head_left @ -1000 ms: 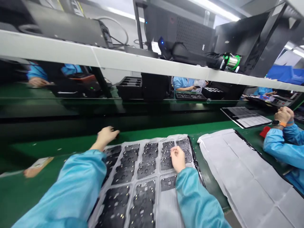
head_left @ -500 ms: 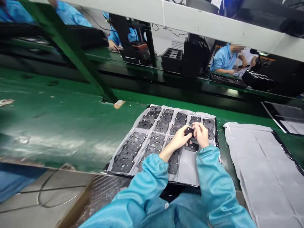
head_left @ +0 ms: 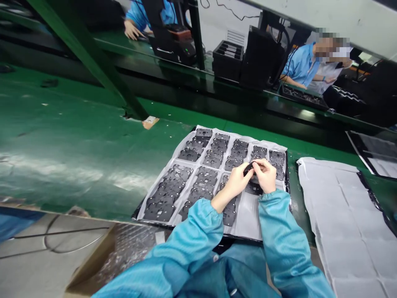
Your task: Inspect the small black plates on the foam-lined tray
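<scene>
Black part (head_left: 249,168) is in both hands in the head view, over the tray (head_left: 182,170). It is small, and the fingers hide some of it, so I can't tell its full shape. The left hand (head_left: 238,180) grips it from the left side. The right hand (head_left: 266,176) has its fingers bent in and pinches the right end of it. Both hands are close together, over the right side of the tray.

The tray has a white lining with pockets in rows. Dark plates (head_left: 169,194) lie in the pockets, many on top of each other. One plate (head_left: 253,188) sits just under the hands, and white lining shows below it. Blue sleeves (head_left: 201,231) cover both arms.

To the right is a white sheet (head_left: 335,207) with fold lines, near the tray but apart from it. Both lie on the green table (head_left: 77,136). A green post (head_left: 93,70) leans to the left. Low down on the left is a box (head_left: 89,269) with clear plastic (head_left: 124,252) in it. Far back, a person in blue (head_left: 299,66) sits by a black bin (head_left: 304,98) of small bits.
</scene>
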Tool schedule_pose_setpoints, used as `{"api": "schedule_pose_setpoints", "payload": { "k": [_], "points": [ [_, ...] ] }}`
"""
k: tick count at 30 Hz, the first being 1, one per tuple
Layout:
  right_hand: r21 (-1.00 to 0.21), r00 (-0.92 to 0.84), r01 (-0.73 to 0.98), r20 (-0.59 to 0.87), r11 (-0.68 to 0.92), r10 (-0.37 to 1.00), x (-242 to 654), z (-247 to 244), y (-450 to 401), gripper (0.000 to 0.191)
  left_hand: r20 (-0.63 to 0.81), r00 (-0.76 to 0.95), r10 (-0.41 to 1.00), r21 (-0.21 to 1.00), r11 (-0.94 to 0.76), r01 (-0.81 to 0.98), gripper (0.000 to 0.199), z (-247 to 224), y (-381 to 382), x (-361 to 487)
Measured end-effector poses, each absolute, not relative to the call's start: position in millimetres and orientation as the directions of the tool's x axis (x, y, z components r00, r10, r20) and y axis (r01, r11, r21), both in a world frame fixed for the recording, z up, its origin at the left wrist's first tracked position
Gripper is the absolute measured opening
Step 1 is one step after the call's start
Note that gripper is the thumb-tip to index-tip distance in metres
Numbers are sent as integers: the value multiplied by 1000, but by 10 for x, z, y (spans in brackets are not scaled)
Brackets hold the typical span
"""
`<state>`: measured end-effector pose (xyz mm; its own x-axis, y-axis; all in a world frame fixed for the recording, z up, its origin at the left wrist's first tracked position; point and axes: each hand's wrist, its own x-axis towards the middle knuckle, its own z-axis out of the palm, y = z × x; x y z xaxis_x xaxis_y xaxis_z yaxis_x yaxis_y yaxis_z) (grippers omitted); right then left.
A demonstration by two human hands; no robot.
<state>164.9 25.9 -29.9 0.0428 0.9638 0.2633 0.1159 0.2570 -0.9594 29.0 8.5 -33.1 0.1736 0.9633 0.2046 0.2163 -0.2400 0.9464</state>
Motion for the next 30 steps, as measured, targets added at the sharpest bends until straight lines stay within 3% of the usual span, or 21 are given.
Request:
{"api": "schedule_pose_setpoints", "payload": {
  "k": [16,30],
  "points": [
    [-891,116,319,374,322,920,1595,-321,234,20,227,152,962,943,-256,214,22,-351,72,308],
    [-775,74,430,541,462,838,1608,-329,279,17,225,120,967,933,-249,258,16,-244,72,289]
  ]
}}
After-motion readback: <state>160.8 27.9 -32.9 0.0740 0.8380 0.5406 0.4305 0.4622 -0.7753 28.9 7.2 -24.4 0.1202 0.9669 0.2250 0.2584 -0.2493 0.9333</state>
